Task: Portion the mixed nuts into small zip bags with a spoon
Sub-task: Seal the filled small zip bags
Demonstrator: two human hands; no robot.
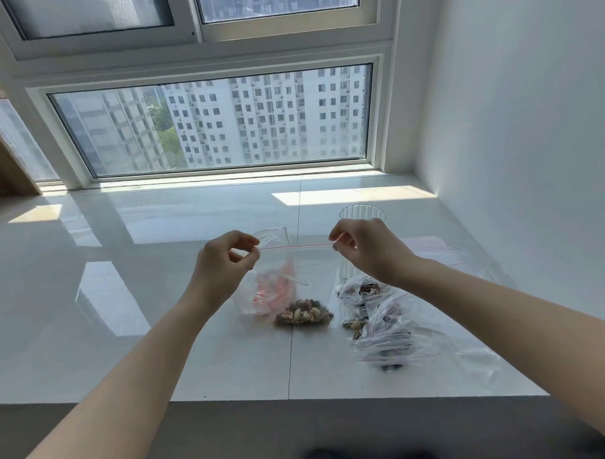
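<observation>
I hold a clear zip bag (313, 273) upright over the white counter, its red zip line stretched level between my hands. My left hand (223, 266) pinches the left end of the zip and my right hand (367, 251) pinches the right end. Mixed nuts (304, 314) sit in the bag's bottom. Behind the held bag lies another clear bag (262, 292) with pink items and a white spoon handle (296, 280). Several filled nut bags (380, 326) lie at the right.
A clear ribbed glass (361, 216) stands behind my right hand. Flat unfilled zip bags (435, 247) lie at the right near the white wall. The counter's front edge (266, 399) runs below the bags; a window sill lies at the back.
</observation>
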